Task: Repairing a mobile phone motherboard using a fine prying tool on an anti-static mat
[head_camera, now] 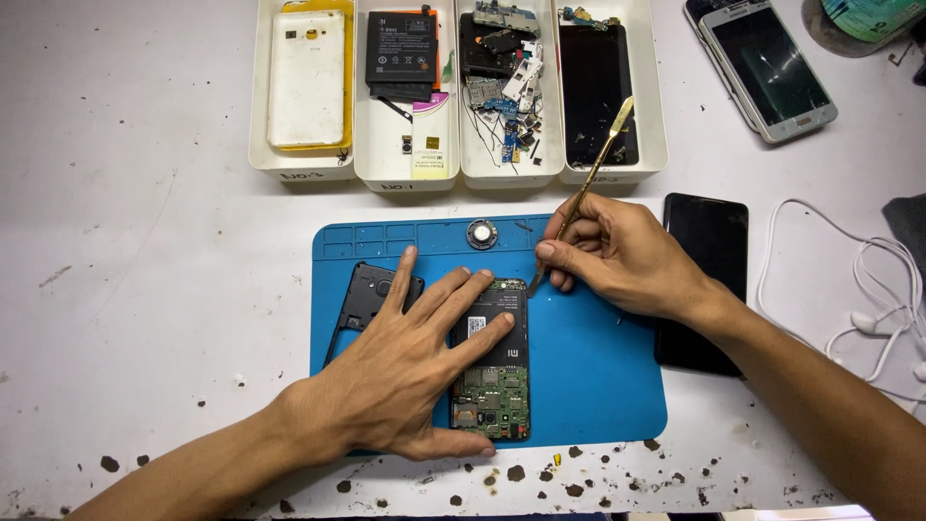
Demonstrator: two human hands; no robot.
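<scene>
An opened phone (497,371) lies on the blue mat (588,376), its black battery and green circuit board showing. My left hand (405,371) rests flat on it, fingers spread, thumb along its lower end. My right hand (622,253) grips a thin brass-coloured pry tool (603,154), whose tip touches the phone's upper right corner. A black inner frame (369,294) lies on the mat left of the phone, partly under my left fingers. A small round speaker part (481,233) sits at the mat's top edge.
Several white trays (410,174) stand behind the mat with a white back cover, a battery, loose parts and a dark screen. A black phone (709,241) lies right of the mat, two phones (767,68) at the far right, white earphones (883,318) near the right edge.
</scene>
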